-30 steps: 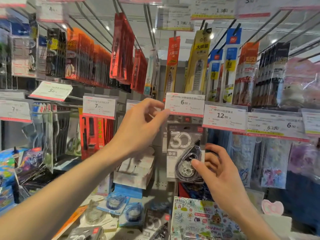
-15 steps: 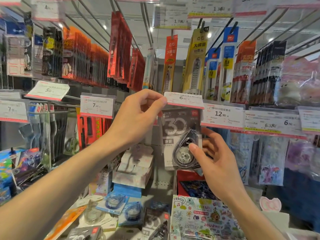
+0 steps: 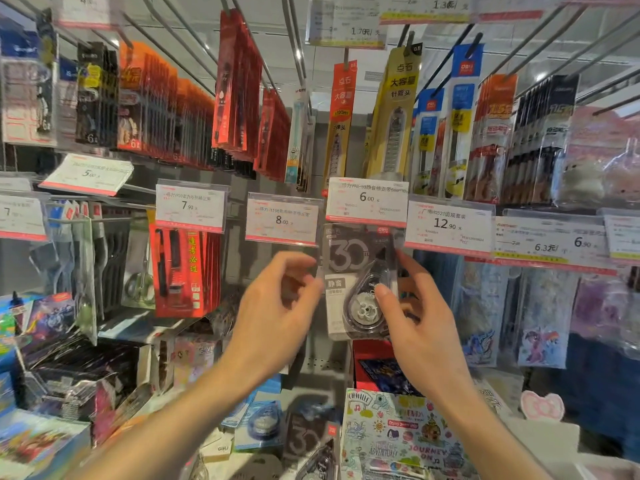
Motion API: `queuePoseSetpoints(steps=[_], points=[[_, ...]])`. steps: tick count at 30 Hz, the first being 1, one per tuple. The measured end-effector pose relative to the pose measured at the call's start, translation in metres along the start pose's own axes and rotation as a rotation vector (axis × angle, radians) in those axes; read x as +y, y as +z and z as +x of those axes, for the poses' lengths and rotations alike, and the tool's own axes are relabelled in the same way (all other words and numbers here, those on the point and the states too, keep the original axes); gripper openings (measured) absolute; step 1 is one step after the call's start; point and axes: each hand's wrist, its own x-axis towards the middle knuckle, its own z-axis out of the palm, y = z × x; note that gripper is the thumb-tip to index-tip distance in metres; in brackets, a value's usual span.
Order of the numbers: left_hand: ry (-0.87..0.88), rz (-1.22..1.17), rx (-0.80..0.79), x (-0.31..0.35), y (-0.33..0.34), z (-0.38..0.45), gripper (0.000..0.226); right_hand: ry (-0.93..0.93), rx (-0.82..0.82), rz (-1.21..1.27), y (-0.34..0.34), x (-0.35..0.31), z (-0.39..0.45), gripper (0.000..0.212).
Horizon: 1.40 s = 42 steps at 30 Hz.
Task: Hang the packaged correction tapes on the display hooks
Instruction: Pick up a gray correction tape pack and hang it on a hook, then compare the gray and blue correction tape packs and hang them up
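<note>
One pack at the hook, more waiting below

Right hand [image 3: 412,327] grips the correction tape pack [image 3: 360,282] under the 6.00 price tag [image 3: 367,202]; left hand [image 3: 277,306] is open beside it; loose packs [image 3: 308,441] lie below both hands.

hook — hidden behind price tag [image 3: 367,201]

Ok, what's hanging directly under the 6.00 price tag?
A grey correction tape pack marked 30, its top tucked behind the 6.00 price tag. The right hand touches it. The hook and hang hole are covered by the tag.

Glossy plastic correction tape pack [image 3: 360,282]
</note>
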Motion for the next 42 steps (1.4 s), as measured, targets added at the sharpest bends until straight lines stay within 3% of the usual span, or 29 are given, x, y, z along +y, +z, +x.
queuePoseSetpoints(steps=[5,12,20,23,26,31,35,42], points=[[-0.064,0.024,-0.038,-0.032,0.039,-0.012,0.054,0.025,-0.034,-0.074,0.01,0.015,0.004,0.06],[-0.086,0.104,-0.033,-0.055,0.059,0.013,0.058,0.101,-0.022,-0.224,0.024,0.034,0.029,0.05],[-0.221,0.093,-0.15,-0.063,0.069,0.034,0.068,0.26,-0.126,-0.336,0.03,0.046,0.048,0.069],[-0.211,0.105,-0.148,-0.063,0.064,0.034,0.06,0.297,-0.184,-0.273,0.019,0.041,0.048,0.068],[-0.246,0.104,-0.113,-0.064,0.055,0.026,0.031,0.289,-0.162,-0.14,0.004,0.035,0.039,0.051],[-0.266,-0.048,-0.047,-0.045,0.036,-0.004,0.015,0.258,-0.077,-0.049,-0.027,0.019,0.007,0.027],[-0.296,-0.184,-0.008,-0.026,0.022,-0.038,0.014,0.278,-0.066,0.136,-0.043,0.009,-0.031,0.015],[-0.365,-0.285,0.043,-0.018,0.013,-0.104,0.014,0.369,-0.053,0.192,-0.047,0.017,-0.09,0.009]])
